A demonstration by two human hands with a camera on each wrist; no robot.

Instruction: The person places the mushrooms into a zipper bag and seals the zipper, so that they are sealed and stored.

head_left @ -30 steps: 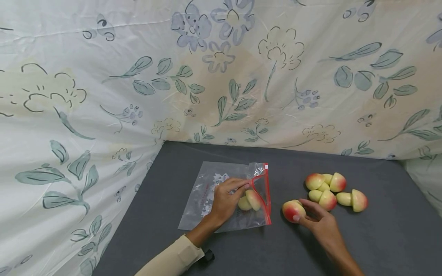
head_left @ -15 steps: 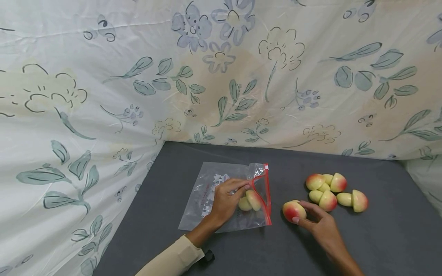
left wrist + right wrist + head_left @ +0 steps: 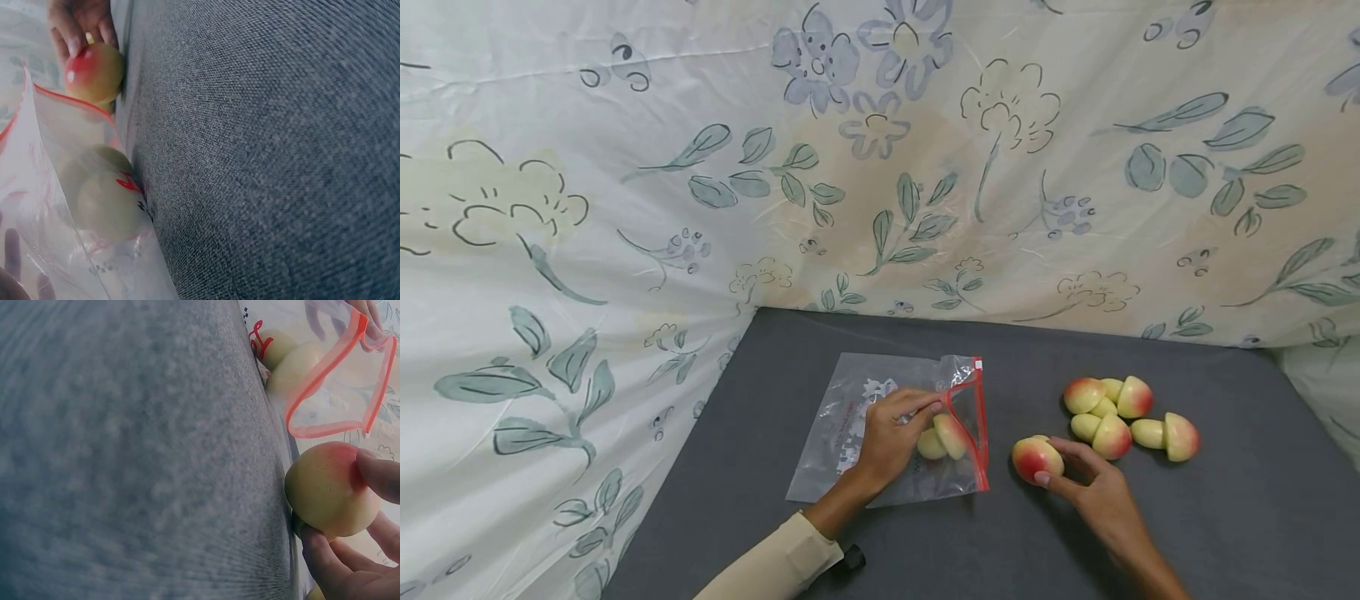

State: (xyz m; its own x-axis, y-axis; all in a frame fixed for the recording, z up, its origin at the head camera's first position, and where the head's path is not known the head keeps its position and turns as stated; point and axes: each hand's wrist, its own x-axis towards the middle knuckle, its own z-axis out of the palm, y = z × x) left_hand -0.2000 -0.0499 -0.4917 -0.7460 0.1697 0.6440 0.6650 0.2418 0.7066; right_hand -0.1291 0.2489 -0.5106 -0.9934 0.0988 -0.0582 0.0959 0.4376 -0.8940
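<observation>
A clear zip bag (image 3: 820, 467) with a red zip strip lies flat on the dark table, its mouth facing right. My left hand (image 3: 883, 437) pinches the top layer near the mouth, which gapes in the right wrist view. Inside the bag lies a toy mushroom (image 3: 951, 435) with a yellow stem and a red-yellow cap. My right hand (image 3: 1097, 492) holds another toy mushroom (image 3: 1036, 462) by its cap, thumb (image 3: 378, 475) on one side and fingers on the other. It is just right of the bag's mouth, close over the table; its stem is mostly hidden.
Several more toy mushrooms (image 3: 1111, 435) lie grouped on the dark cloth-covered table (image 3: 1240, 517) beyond my right hand. Floral fabric (image 3: 880, 233) hangs along the table's back and left edges. A small black object (image 3: 852, 558) shows beside the left sleeve.
</observation>
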